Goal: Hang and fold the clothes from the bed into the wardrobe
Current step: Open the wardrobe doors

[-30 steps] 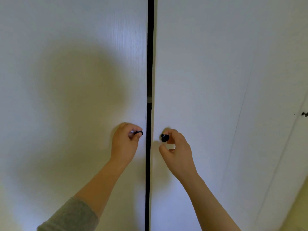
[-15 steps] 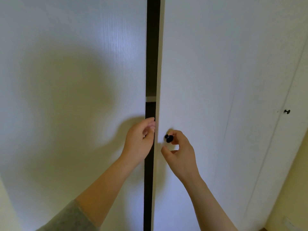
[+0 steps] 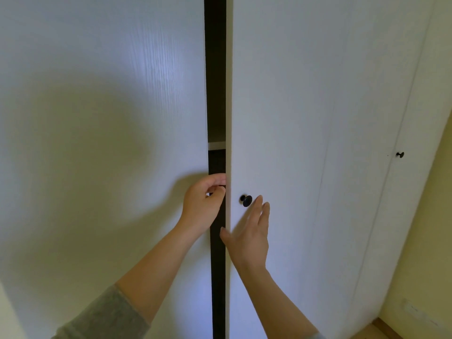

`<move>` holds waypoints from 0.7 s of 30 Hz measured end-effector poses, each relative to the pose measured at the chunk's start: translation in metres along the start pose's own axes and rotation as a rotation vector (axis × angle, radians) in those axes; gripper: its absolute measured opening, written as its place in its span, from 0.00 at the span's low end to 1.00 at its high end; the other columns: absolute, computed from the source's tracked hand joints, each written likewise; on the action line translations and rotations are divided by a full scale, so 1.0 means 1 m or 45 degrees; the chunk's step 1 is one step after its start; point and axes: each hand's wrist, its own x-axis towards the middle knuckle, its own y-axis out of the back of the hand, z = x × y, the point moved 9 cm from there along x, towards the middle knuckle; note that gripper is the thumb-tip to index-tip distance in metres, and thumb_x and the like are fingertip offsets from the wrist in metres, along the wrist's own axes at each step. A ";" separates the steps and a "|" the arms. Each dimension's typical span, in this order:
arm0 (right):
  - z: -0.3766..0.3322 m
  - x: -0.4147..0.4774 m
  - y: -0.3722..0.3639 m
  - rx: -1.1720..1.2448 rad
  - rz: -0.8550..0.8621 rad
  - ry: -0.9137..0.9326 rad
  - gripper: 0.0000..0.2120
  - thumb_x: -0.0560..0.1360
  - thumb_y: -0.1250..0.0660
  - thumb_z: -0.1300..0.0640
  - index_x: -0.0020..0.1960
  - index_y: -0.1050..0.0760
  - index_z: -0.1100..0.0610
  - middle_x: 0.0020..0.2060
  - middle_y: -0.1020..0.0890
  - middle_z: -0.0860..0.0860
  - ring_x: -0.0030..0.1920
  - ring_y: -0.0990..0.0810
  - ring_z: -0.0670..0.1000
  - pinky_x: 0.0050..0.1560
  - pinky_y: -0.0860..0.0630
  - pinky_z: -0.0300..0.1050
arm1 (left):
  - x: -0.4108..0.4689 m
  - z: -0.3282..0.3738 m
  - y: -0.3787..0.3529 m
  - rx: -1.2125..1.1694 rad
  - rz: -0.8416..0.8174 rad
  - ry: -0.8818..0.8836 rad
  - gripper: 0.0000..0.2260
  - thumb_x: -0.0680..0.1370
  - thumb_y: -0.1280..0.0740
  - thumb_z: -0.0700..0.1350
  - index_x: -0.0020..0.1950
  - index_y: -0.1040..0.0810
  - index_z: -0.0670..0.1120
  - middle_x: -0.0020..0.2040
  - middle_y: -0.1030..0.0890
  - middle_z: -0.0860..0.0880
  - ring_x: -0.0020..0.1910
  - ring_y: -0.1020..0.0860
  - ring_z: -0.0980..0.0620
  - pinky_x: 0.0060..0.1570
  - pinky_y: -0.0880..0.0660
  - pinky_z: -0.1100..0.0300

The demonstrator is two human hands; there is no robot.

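Opening the wardrobe (image 3: 73, 69) was barely started. Left hand (image 3: 203, 204) was curled at the left door (image 3: 122, 155) edge, seemingly pinching the mostly hidden left knob (image 3: 209, 194). Dark gap (image 3: 216, 94) stood between the doors. Right hand (image 3: 249, 231) was flat-fingered, holding nothing, just beside the right knob (image 3: 247, 200), thumb at the right door (image 3: 293, 118) edge. Best call was to hook that edge and swing both doors wide, evenly. Clothes weren't in view

I count two hands, left hand (image 3: 200, 204) and right hand (image 3: 249, 233), three black knobs, a pinched knob (image 3: 209, 194) barely showing inside the left fingers (image 3: 217, 178), a near knob (image 3: 246, 200) just beside the right fingertips (image 3: 259, 198) and a far knob (image 3: 400, 154) well right of them, one shelf edge (image 3: 216, 144) above the left fingers, and probably four white doors (image 3: 97, 118), the seams being faint.
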 end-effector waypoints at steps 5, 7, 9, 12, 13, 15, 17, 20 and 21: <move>0.005 -0.005 0.002 -0.046 0.013 -0.079 0.59 0.67 0.24 0.43 0.78 0.67 0.48 0.79 0.57 0.48 0.78 0.44 0.55 0.65 0.28 0.49 | -0.010 0.004 -0.003 -0.048 -0.163 0.005 0.20 0.81 0.41 0.36 0.55 0.21 0.63 0.53 0.19 0.66 0.57 0.23 0.67 0.58 0.29 0.68; 0.007 -0.009 0.008 -0.027 0.016 -0.086 0.58 0.67 0.24 0.45 0.79 0.65 0.47 0.80 0.56 0.48 0.77 0.41 0.53 0.64 0.27 0.47 | -0.019 0.003 -0.003 -0.040 -0.244 -0.005 0.17 0.82 0.40 0.38 0.64 0.23 0.57 0.60 0.21 0.62 0.61 0.25 0.64 0.62 0.30 0.65; 0.010 -0.013 0.017 -0.036 0.020 -0.087 0.57 0.67 0.24 0.46 0.79 0.64 0.47 0.80 0.53 0.47 0.76 0.38 0.52 0.61 0.26 0.44 | -0.029 0.000 0.001 -0.015 -0.258 -0.031 0.17 0.82 0.40 0.39 0.68 0.26 0.53 0.62 0.22 0.61 0.62 0.25 0.63 0.62 0.30 0.67; 0.018 -0.025 0.035 -0.051 0.048 -0.099 0.53 0.68 0.25 0.49 0.79 0.60 0.45 0.79 0.47 0.46 0.73 0.33 0.51 0.59 0.26 0.42 | -0.044 -0.007 0.013 -0.051 -0.175 -0.007 0.15 0.81 0.39 0.40 0.64 0.24 0.55 0.62 0.22 0.60 0.61 0.24 0.63 0.60 0.29 0.69; 0.023 -0.030 0.042 -0.020 0.061 -0.121 0.52 0.69 0.25 0.50 0.79 0.58 0.44 0.79 0.45 0.45 0.72 0.31 0.51 0.59 0.24 0.43 | -0.049 -0.011 0.014 -0.069 -0.170 0.014 0.14 0.81 0.38 0.40 0.62 0.23 0.56 0.61 0.21 0.60 0.61 0.24 0.62 0.61 0.29 0.68; 0.033 -0.041 0.057 0.086 0.083 -0.190 0.48 0.69 0.25 0.52 0.78 0.53 0.40 0.77 0.38 0.44 0.67 0.24 0.52 0.51 0.19 0.42 | -0.058 -0.019 0.011 -0.082 -0.203 0.052 0.12 0.81 0.37 0.41 0.58 0.21 0.56 0.60 0.21 0.61 0.60 0.24 0.64 0.62 0.29 0.68; 0.043 -0.051 0.073 0.200 0.102 -0.233 0.45 0.70 0.26 0.54 0.77 0.48 0.37 0.74 0.32 0.44 0.56 0.18 0.46 0.39 0.23 0.31 | -0.067 -0.024 0.004 -0.091 -0.236 0.062 0.12 0.81 0.36 0.41 0.58 0.20 0.55 0.58 0.21 0.63 0.58 0.25 0.69 0.59 0.28 0.72; 0.054 -0.065 0.098 0.347 0.124 -0.226 0.40 0.71 0.28 0.58 0.76 0.43 0.38 0.69 0.27 0.42 0.42 0.22 0.27 0.38 0.26 0.25 | -0.077 -0.026 -0.013 -0.143 -0.265 0.084 0.13 0.80 0.36 0.40 0.56 0.20 0.56 0.58 0.20 0.62 0.57 0.24 0.68 0.58 0.28 0.69; 0.056 -0.069 0.106 0.387 0.123 -0.214 0.39 0.71 0.29 0.59 0.76 0.41 0.38 0.68 0.26 0.40 0.44 0.23 0.26 0.45 0.24 0.28 | -0.080 -0.025 -0.019 -0.161 -0.268 0.089 0.13 0.80 0.36 0.39 0.55 0.19 0.56 0.58 0.19 0.61 0.58 0.23 0.66 0.60 0.29 0.68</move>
